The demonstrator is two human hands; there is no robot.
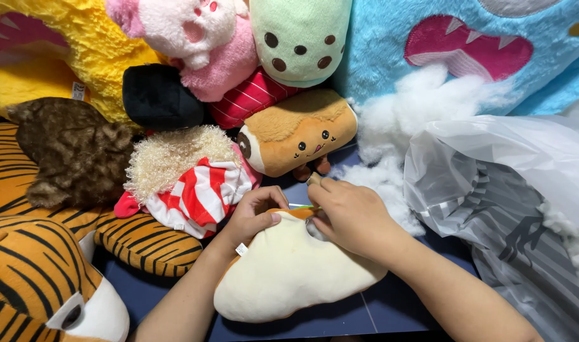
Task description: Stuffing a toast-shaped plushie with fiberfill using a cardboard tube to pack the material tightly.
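Centrally, left hand (254,215) pinches the top edge of a cream plush toy (289,269) lying on the blue bench (390,307), apparently steadying it, right hand (349,215) closed on a green-tipped tool (302,206) at its seam; loose white stuffing (397,126) at two o'clock, clear plastic bag (504,190) at three, striped-shirt doll (188,183) crowding ten o'clock.

I see a dark blue floor (397,310) showing at bottom centre. On it lie a cream plush (289,272) at centre bottom, tiger-striped plush (36,278) at lower left, white stuffing (390,145) right of centre, and a clear plastic bag (511,202) at right.
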